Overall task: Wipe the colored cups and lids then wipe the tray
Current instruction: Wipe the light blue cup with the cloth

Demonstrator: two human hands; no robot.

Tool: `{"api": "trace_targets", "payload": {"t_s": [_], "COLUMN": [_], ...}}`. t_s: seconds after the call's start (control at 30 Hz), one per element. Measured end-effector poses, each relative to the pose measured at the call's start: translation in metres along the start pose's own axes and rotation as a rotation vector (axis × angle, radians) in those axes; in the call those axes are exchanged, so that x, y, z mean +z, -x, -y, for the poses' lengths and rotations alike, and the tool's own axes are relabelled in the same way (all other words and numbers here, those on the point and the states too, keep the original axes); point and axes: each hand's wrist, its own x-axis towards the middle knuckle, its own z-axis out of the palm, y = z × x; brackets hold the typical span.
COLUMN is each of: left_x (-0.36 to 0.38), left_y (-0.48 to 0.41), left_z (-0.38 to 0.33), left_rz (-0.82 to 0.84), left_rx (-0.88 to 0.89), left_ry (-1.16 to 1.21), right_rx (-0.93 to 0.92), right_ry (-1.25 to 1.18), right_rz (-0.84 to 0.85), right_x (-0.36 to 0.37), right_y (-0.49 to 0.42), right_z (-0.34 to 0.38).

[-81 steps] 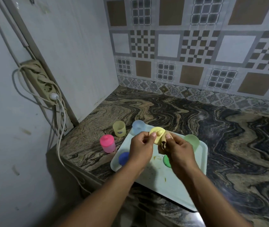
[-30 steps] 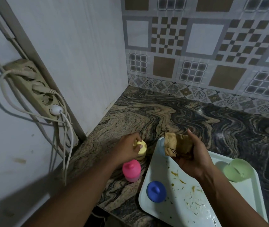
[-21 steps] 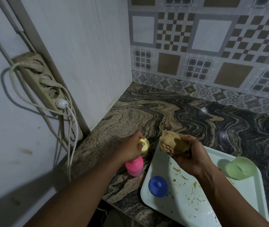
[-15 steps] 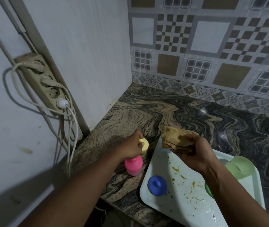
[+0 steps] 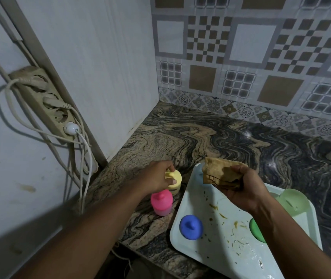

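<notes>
Dim, cool light here. A soft glare sits on the worktop (image 5: 250, 133); cables (image 5: 84, 138) throw long shadows on the left wall (image 5: 3, 168). Straight lines bow near the edges, and the bottom looks soft.

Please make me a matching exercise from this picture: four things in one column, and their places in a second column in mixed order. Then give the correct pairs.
Things
1. yellow lid
2. pink cup
3. blue lid
4. cloth

Places
A. lying on the tray
B. held in the right hand
C. standing on the counter beside the tray, no hand on it
D. pinched by the left hand, on top of the yellow cup

Pairs: 1-D, 2-C, 3-A, 4-B
</notes>
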Motion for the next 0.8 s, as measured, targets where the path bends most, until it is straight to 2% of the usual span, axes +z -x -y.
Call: {"api": "trace_targets", "payload": {"t_s": [0.17,0.3,0.37,0.47,0.53,0.63,0.7,0.73,0.8], "left_x": [-0.002,-0.006,-0.009,-0.001,0.015,0.041,0.05,0.051,0.05], "left_y": [-0.001,-0.003,-0.006,-0.018,-0.029,-0.045,-0.052,-0.054,-0.054], "left_z": [-0.004,-0.015,-0.023,-0.045,-0.064,-0.081,-0.08,-0.078,-0.076], "left_rz": [0.006,0.068,0.041,-0.043,0.023,0.141,0.164,0.162,0.131], "left_rx": [-0.008,-0.009,0.073,0.318,0.425,0.408,0.39,0.388,0.397], "left_ry": [-0.071,-0.268,-0.346,-0.347,-0.398,-0.573,-0.535,-0.438,-0.181], "right_rx": [0.013,-0.035,-0.107,-0.227,-0.253,-0.26,-0.321,-0.376,-0.523], "right_ry": [0.0,-0.025,0.0,0.053,0.069,0.039,0.065,0.115,0.394], "right_rz": [0.001,-0.037,-0.072,-0.113,-0.091,-0.065,-0.079,-0.089,-0.098], "right_x": [0.004,-0.002,-0.01,-0.024,-0.028,-0.028,-0.026,-0.024,-0.021], "right_y": [-0.003,-0.001,0.0,-0.001,0.006,0.017,0.018,0.016,0.006], "right_z": [-0.005,0.006,0.016,0.029,0.031,0.02,0.007,0.0,-0.018]}}
